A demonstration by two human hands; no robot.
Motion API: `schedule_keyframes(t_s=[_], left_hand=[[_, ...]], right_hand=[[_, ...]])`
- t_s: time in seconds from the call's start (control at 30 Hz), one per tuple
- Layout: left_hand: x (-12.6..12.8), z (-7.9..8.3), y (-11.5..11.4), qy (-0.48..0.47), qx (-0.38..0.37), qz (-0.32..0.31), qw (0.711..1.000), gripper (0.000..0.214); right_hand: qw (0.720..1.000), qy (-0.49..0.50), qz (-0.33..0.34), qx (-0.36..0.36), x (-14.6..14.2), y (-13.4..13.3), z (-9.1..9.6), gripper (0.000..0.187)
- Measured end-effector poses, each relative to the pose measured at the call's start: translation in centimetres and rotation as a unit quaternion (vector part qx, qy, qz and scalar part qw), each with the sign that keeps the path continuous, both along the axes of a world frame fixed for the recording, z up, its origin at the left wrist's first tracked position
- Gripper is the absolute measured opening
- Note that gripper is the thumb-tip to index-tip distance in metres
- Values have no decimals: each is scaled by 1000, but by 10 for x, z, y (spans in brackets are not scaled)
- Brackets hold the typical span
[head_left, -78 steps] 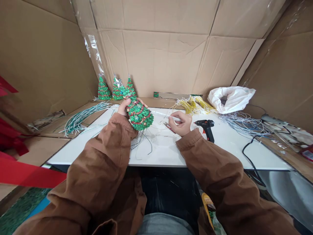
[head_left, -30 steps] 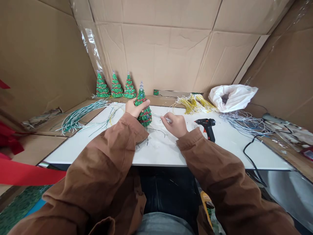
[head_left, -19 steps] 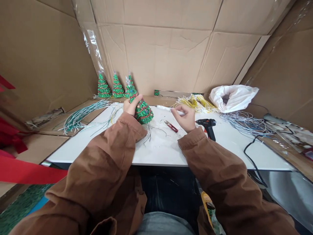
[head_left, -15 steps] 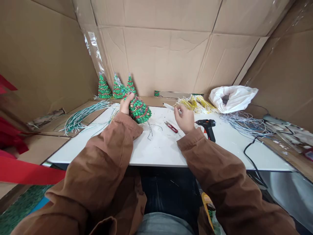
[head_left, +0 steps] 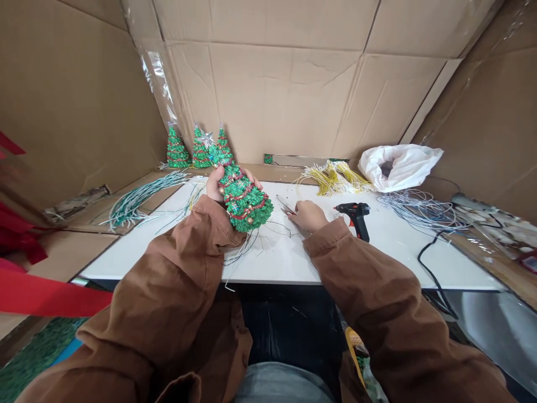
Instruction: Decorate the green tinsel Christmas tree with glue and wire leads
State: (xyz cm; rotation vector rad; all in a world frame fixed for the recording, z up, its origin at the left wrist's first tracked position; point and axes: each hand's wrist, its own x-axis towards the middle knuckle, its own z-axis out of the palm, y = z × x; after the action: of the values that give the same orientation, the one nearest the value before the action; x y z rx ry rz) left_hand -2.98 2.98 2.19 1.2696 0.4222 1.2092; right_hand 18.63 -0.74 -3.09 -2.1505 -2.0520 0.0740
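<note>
My left hand [head_left: 215,184] is closed round a small green glittery Christmas tree [head_left: 243,196] with red garlands and a silver star on top. The tree is tilted, its base toward me, and thin wires [head_left: 241,252] hang from the base onto the white table [head_left: 377,252]. Knuckles up, my right hand [head_left: 309,215] rests on the table just right of the tree. It is closed over the red snips [head_left: 285,208], whose metal blades stick out to the left.
Three more little trees [head_left: 197,148] stand at the back left. Green-white wires [head_left: 138,198] lie left, yellow wires [head_left: 331,178] and a white bag [head_left: 396,165] at the back. A black glue gun [head_left: 354,215] and grey wire coils [head_left: 419,210] sit right.
My left hand has tipped the tree and brought its base nearer me. My right hand, which held a white stick up by the yellow wires, has come down onto the snips.
</note>
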Motion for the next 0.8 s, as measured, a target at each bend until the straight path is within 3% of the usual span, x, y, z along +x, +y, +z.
schedule_keyframes(t_s=[0.23, 0.43, 0.63, 0.8], left_hand=[[-1, 3, 0, 63, 69, -16, 996, 68], [-2, 4, 1, 82, 79, 21, 993, 66], [5, 0, 2, 60, 29, 112, 991, 59], [9, -6, 17, 87, -25, 171, 981, 43]], right_hand=[[998, 41, 17, 33, 8, 4, -4, 38], [994, 83, 57, 43, 6, 4, -6, 36], [981, 169, 27, 94, 5, 12, -7, 27], [952, 278, 6, 128, 12, 18, -2, 29]])
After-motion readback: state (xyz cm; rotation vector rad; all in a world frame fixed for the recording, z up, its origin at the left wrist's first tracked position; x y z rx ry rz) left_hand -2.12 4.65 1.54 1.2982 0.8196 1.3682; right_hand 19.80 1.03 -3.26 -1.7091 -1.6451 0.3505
